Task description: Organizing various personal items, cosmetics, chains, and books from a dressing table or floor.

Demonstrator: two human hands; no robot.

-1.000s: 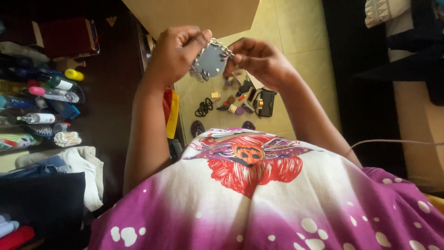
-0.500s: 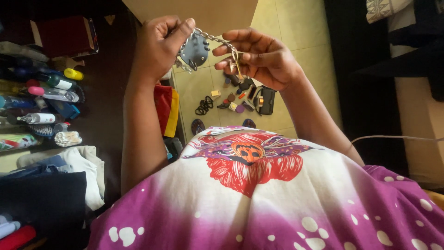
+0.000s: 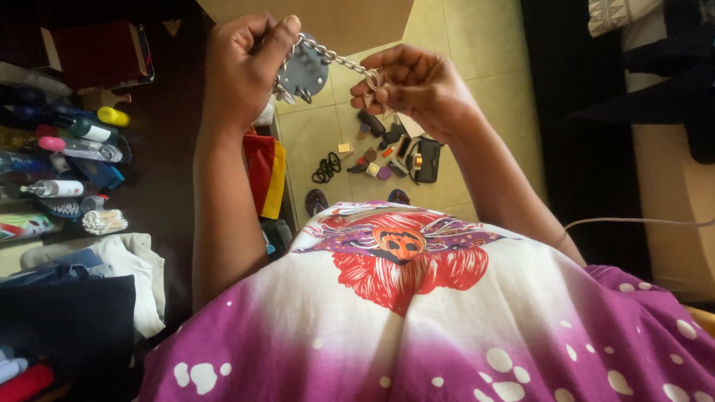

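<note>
Up in front of the person's chest, the left hand is closed around a round grey disc. The thumb and fingers pinch its top edge. A silver chain runs from the disc across to the right hand. The right fingers are curled shut and pinch the far end of the chain, where a small ring sits. The chain is pulled nearly straight between the two hands. A few small metal bits hang under the disc.

Down below is a floor of pale yellow tiles. Small things lie on it in a loose bunch: a black pouch, black hair ties, and some little cubes and round bits that are too small to tell. Two dark sandals peek out just past the shirt.

On the left is a dark tabletop. Bottles lie in a crowd on it, one with a yellow cap and one with a pink cap. A dark red box sits behind them. Folded clothes lie nearer the person. A red and yellow cloth hangs beside the tabletop's edge.

A brown cardboard sheet is at the top, behind the hands. The person wears a purple and white shirt with a red picture on it. The right side of the room is dark.
</note>
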